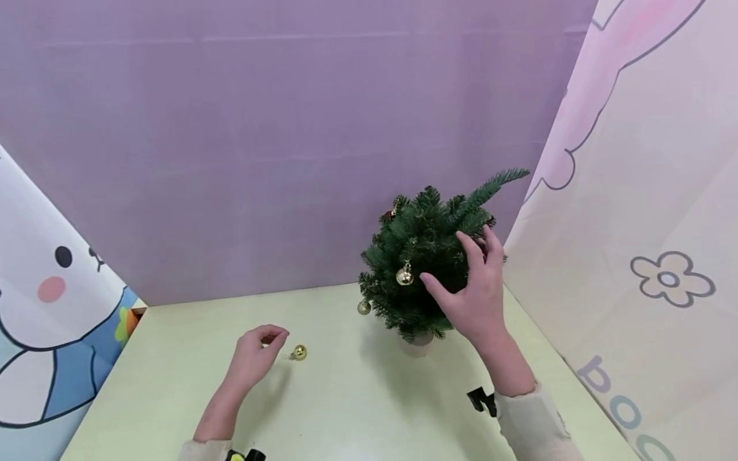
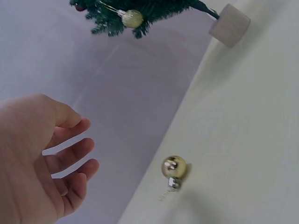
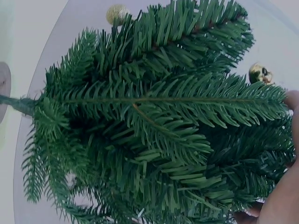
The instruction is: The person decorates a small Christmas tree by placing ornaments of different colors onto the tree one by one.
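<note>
A small green Christmas tree (image 1: 426, 230) stands upright at the back right of the table. My right hand (image 1: 475, 288) reaches to its right front, thumb and fingers spread around the outer branches. In the right wrist view, fingertips (image 3: 292, 100) overlap the needles at the right edge. Just left of the thumb hangs a shiny gold ball ornament (image 1: 405, 276); a glittery gold ball (image 1: 364, 307) hangs lower left. My left hand (image 1: 256, 358), loosely curled and holding nothing, hovers above the table beside a loose gold ball ornament (image 2: 174, 166).
The tree's pale round base (image 2: 230, 25) rests on the light yellow table (image 1: 346, 410). Behind it rises a purple backdrop (image 1: 259, 160). Printed cartoon panels flank the table, the right panel (image 1: 634, 211) close to the tree. A red ornament (image 1: 389, 214) shows at the tree's upper left.
</note>
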`<state>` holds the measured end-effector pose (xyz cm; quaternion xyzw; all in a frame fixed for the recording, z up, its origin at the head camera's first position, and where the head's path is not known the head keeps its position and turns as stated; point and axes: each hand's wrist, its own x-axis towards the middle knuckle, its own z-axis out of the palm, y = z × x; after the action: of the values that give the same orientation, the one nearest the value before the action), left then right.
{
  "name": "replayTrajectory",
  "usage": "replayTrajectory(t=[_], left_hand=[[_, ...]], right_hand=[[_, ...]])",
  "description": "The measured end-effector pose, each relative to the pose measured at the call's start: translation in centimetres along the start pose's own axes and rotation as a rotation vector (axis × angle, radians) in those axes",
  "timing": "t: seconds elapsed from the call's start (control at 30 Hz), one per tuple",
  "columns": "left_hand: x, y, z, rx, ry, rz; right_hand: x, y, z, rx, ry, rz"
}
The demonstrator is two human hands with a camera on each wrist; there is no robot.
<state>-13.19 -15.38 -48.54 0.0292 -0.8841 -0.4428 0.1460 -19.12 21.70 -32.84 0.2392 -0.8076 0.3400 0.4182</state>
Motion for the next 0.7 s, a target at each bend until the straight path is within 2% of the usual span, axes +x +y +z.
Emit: replayTrajectory(t=[0.23, 0.43, 0.6, 0.7], left_hand=[[0.0, -2.0, 0.9, 0.002, -0.04, -0.052], [-0.8, -2.9, 2.1, 0.025, -0.05, -0.102], [-1.6, -2.9, 2.8, 0.168, -0.019, -0.145], [-2.2, -2.5, 3.2, 0.26, 0.004, -0.195]], right_hand=[[-0.7, -1.4, 0.7, -0.027, 0.056, -0.016], [-1.3, -2.7, 1.3, -0.103, 0.077, -0.031], [-1.7, -3.8, 1.7, -0.162, 0.083, -0.025], [-1.9, -4.4, 2.0, -0.184, 0.092, -0.02]])
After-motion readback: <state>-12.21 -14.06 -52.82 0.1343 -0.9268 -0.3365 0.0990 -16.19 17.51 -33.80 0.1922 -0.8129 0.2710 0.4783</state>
